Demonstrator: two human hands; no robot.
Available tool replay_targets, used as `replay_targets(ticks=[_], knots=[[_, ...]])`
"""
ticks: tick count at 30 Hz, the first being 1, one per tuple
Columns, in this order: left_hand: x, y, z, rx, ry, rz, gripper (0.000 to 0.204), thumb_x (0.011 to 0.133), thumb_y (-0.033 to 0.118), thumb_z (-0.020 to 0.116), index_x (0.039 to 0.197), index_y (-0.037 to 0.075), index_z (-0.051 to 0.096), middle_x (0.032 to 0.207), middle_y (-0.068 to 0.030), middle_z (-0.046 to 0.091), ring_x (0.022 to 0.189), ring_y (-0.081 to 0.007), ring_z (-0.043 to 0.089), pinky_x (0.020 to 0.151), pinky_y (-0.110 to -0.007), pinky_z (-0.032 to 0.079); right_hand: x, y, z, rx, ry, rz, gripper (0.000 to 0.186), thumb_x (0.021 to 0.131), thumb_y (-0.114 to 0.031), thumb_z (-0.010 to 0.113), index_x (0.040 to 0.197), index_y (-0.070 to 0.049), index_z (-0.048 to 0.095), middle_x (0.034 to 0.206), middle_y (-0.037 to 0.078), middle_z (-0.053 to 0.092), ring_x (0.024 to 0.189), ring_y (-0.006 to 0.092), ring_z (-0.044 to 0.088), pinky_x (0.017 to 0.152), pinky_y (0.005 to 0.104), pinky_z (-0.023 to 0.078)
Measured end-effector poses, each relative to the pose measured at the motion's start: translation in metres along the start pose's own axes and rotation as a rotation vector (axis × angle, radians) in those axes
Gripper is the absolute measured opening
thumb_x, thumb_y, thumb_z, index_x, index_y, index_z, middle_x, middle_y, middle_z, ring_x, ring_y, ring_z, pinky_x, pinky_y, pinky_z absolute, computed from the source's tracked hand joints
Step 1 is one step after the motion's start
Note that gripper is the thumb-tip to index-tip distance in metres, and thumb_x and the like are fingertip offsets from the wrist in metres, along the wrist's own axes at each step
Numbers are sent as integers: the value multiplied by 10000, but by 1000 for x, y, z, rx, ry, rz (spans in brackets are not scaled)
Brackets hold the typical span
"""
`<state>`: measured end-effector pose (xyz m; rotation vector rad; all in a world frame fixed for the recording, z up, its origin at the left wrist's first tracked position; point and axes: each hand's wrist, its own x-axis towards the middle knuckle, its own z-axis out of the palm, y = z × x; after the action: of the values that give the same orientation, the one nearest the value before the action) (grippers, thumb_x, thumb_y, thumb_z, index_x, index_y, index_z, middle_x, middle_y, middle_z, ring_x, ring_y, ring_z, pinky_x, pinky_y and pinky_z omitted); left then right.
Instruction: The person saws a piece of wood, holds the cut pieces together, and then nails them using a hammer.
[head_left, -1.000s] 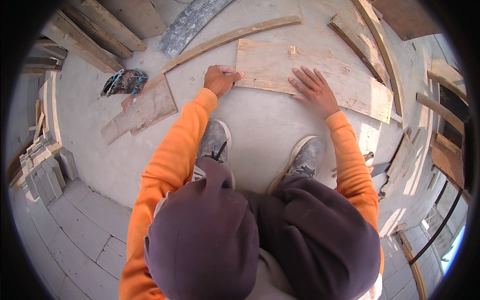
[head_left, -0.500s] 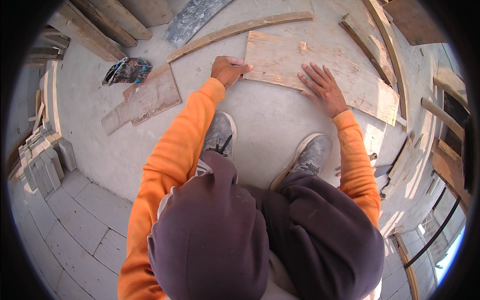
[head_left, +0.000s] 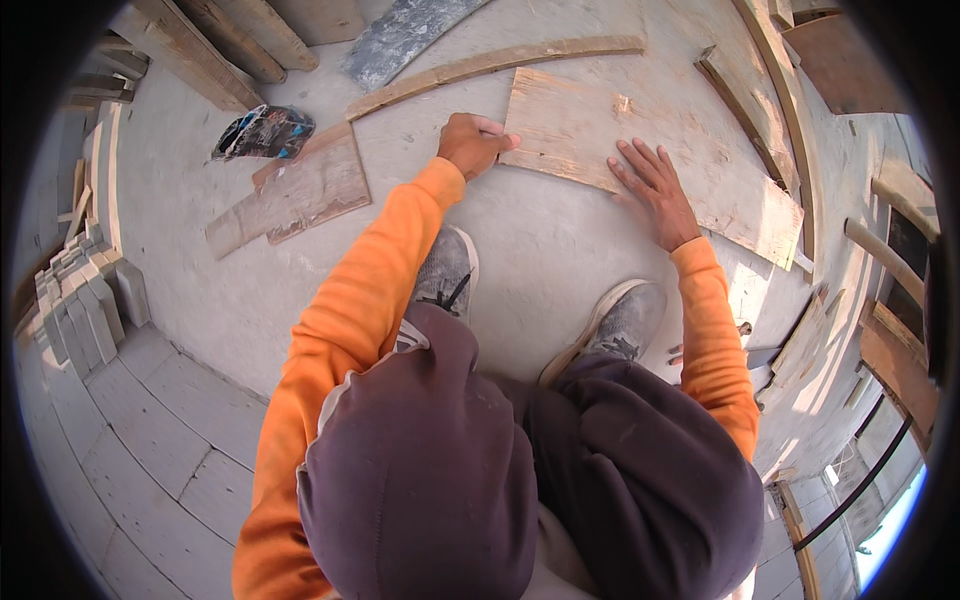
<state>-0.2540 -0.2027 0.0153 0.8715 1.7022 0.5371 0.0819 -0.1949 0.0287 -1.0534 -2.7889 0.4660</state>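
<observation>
A pale, weathered plywood board (head_left: 570, 120) lies on the concrete floor in front of my feet. My left hand (head_left: 473, 146) grips its left end, thumb on top and the other fingers partly hidden. Toward the board's right, my right hand (head_left: 660, 195) rests with spread fingers on the near part of its face. Left of my left hand lie flat board offcuts (head_left: 310, 180), with a crumpled black and blue object (head_left: 262, 130) at their far side. A long narrow batten (head_left: 440, 75) runs just beyond the plywood.
Timber planks (head_left: 220, 50) lean at the upper left. A blue-grey stained panel (head_left: 400, 35) lies behind the batten. Long boards (head_left: 790, 130) lie at the right, along with more timber pieces (head_left: 890, 260) and a black hose (head_left: 865, 485). Grey blocks (head_left: 85, 300) are stacked at the left.
The whole view has shifted and turned slightly. Both hands stay on the plywood, which has moved little, if at all, relative to the floor pieces.
</observation>
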Motion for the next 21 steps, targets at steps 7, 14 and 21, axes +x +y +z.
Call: replay_targets(ticks=[7,14,21], knots=[[4,5,7,-26,36,-19,393,797,183,874,1016,-100,711,841,-132,736,691,-154,673,631,-292,539,5,-15,-5,-58,20,69,587,931,-282,706,1480,-179,524,1571,78,447,1466,304,382,1224,536,273],[1,0,9,21,116,24,414,750,213,894,985,-79,718,923,-198,752,856,-264,732,797,-350,587,49,-79,6,-166,-125,34,533,1001,-167,559,1523,-149,454,1580,104,429,1447,353,401,1194,524,324],[-26,-29,20,59,330,327,353,837,208,816,1042,-60,714,989,-182,708,946,-315,684,844,-374,551,62,-85,-1,-191,-265,19,472,970,-70,487,1438,-85,554,1534,164,483,1395,419,466,1118,484,428]])
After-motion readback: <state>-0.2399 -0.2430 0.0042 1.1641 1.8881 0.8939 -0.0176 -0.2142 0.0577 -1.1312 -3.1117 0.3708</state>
